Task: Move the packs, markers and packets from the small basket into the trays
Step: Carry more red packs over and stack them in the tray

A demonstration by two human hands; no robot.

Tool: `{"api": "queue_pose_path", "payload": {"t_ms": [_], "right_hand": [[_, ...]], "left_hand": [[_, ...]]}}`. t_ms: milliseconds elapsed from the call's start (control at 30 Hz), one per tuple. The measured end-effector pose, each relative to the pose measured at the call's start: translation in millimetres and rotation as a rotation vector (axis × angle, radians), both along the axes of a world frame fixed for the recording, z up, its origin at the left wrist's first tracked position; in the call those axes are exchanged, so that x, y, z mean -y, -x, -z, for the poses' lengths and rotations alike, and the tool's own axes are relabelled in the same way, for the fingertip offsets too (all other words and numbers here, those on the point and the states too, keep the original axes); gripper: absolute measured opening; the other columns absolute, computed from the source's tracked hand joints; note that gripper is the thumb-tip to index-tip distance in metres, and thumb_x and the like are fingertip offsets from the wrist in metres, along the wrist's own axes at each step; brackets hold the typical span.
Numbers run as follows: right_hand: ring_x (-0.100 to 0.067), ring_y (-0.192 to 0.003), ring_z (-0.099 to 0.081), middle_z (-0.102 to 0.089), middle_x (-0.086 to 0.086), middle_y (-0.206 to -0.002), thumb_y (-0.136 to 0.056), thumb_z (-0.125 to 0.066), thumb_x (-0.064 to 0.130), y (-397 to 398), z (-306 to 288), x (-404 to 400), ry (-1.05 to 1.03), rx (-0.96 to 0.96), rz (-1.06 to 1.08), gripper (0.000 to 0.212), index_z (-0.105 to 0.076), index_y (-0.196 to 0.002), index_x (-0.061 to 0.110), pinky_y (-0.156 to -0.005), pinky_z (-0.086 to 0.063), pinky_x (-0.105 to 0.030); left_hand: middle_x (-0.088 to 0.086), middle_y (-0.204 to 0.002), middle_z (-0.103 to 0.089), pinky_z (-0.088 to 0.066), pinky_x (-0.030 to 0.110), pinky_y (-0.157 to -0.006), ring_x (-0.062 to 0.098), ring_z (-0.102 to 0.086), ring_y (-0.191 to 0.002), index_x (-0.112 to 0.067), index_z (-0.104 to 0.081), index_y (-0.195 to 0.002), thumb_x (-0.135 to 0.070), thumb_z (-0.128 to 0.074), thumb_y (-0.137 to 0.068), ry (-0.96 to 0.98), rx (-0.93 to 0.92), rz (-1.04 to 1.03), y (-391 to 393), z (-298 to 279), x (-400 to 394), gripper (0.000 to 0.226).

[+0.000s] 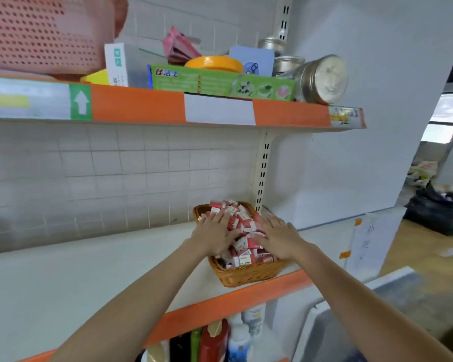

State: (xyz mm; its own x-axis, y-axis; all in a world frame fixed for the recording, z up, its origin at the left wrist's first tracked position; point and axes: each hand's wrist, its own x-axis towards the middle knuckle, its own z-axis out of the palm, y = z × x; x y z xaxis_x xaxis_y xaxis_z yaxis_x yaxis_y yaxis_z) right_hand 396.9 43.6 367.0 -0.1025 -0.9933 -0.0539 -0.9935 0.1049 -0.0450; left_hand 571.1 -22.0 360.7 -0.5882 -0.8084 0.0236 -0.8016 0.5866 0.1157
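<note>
A small woven brown basket (246,276) stands on the white middle shelf near its right end, heaped with several small red-and-white packs (242,222). My left hand (215,235) lies flat on the left side of the heap, fingers straight and spread. On the right side my right hand (279,237) rests the same way, fingers straight on the packs. Neither hand grips a pack. No markers or trays show in the head view.
The shelf (76,278) stretches bare to the left of the basket, with an orange front edge (220,307). The upper shelf holds a pink perforated basket (42,32), a green box (220,82) and metal jars (322,79). Bottles (220,340) stand on the shelf below.
</note>
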Motion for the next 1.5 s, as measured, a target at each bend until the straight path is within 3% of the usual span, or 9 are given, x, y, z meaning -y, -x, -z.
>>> {"api": "queue_pose_path", "payload": {"t_ms": [200, 300, 400, 533, 633, 700, 800, 900, 1500], "right_hand": [[-0.025, -0.147, -0.015, -0.015, -0.007, -0.160, -0.102, -0.036, 0.043, 4.5, -4.5, 33.0, 0.105, 0.100, -0.080, 0.063, -0.016, -0.153, 0.014, -0.118, -0.022, -0.042], [-0.025, -0.135, -0.035, -0.034, -0.009, -0.149, -0.099, -0.045, 0.040, 4.1, -6.0, 49.6, 0.160, 0.123, -0.073, 0.055, -0.036, -0.145, 0.012, -0.110, -0.034, -0.040], [-0.025, -0.110, -0.052, -0.054, -0.010, -0.123, -0.096, -0.051, 0.036, 4.4, -8.4, 65.2, 0.159, 0.119, -0.068, 0.032, -0.055, -0.115, 0.010, -0.090, -0.044, -0.035], [-0.023, -0.080, -0.053, -0.058, -0.005, -0.085, -0.093, -0.055, 0.035, 0.8, -10.9, 78.3, 0.138, 0.060, -0.073, 0.028, -0.045, -0.074, 0.017, -0.075, -0.044, -0.035], [-0.021, -0.076, -0.055, -0.055, -0.005, -0.079, -0.090, -0.058, 0.037, -2.0, -9.0, 81.8, 0.132, 0.040, -0.067, 0.027, -0.050, -0.081, 0.013, -0.070, -0.046, -0.033], [-0.022, -0.081, -0.058, -0.055, -0.004, -0.081, -0.091, -0.057, 0.034, -2.3, -7.3, 82.5, 0.162, 0.067, -0.050, 0.023, -0.055, -0.085, 0.011, -0.066, -0.043, -0.030], [-0.025, -0.101, -0.059, -0.059, -0.008, -0.109, -0.093, -0.055, 0.033, -2.4, -8.8, 79.8, 0.270, 0.140, -0.020, 0.031, -0.057, -0.113, 0.009, -0.079, -0.047, -0.033], [-0.025, -0.111, -0.054, -0.053, -0.009, -0.126, -0.092, -0.058, 0.032, -13.0, -11.9, 70.0, 0.343, 0.177, -0.049, 0.045, -0.047, -0.130, 0.011, -0.088, -0.044, -0.034], [-0.028, -0.121, -0.045, -0.049, -0.010, -0.131, -0.089, -0.057, 0.027, -204.0, 1.4, 22.7, 0.334, 0.208, -0.461, 0.045, -0.044, -0.128, 0.010, -0.095, -0.035, -0.034]], "left_hand": [[0.012, -0.136, -0.050, -0.037, 0.034, -0.103, 0.027, -0.046, -0.126, -0.008, -0.047, -0.136, -0.036, -0.040, -0.100, 0.127, -0.217, -0.065, 15.2, -8.1, 33.7, 0.047], [0.010, -0.119, -0.054, -0.044, 0.033, -0.092, 0.025, -0.052, -0.114, -0.010, -0.055, -0.127, -0.031, -0.044, -0.098, 0.133, -0.256, -0.101, 27.2, -13.0, 45.6, 0.038], [0.011, -0.116, -0.053, -0.046, 0.033, -0.091, 0.026, -0.054, -0.110, -0.008, -0.059, -0.120, -0.028, -0.046, -0.096, 0.110, -0.262, -0.123, 39.2, -13.7, 57.1, 0.034], [0.012, -0.100, -0.052, -0.047, 0.033, -0.078, 0.029, -0.057, -0.099, -0.004, -0.061, -0.097, -0.024, -0.049, -0.093, 0.075, -0.233, -0.145, 47.1, -11.4, 69.1, 0.024], [0.008, -0.087, -0.047, -0.041, 0.027, -0.064, 0.028, -0.059, -0.087, -0.007, -0.056, -0.079, -0.020, -0.050, -0.091, 0.071, -0.254, -0.146, 49.6, -12.1, 72.4, 0.019], [0.009, -0.093, -0.049, -0.041, 0.027, -0.067, 0.027, -0.058, -0.091, -0.006, -0.058, -0.085, -0.023, -0.050, -0.093, 0.096, -0.282, -0.133, 49.4, -13.6, 70.7, 0.020], [0.008, -0.109, -0.052, -0.047, 0.031, -0.080, 0.025, -0.055, -0.100, -0.007, -0.055, -0.106, -0.028, -0.054, -0.092, 0.161, -0.333, -0.129, 42.5, -17.8, 64.7, 0.025], [0.004, -0.107, -0.054, -0.050, 0.034, -0.080, 0.023, -0.056, -0.098, -0.010, -0.056, -0.107, -0.035, -0.061, -0.087, 0.199, -0.387, -0.198, 25.9, -22.4, 54.1, 0.032], [0.006, -0.115, -0.053, -0.047, 0.037, -0.082, 0.028, -0.057, -0.104, -0.010, -0.055, -0.114, -0.031, -0.068, -0.082, 0.196, -0.297, -0.586, -174.6, 1.3, -41.0, 0.040]]}}
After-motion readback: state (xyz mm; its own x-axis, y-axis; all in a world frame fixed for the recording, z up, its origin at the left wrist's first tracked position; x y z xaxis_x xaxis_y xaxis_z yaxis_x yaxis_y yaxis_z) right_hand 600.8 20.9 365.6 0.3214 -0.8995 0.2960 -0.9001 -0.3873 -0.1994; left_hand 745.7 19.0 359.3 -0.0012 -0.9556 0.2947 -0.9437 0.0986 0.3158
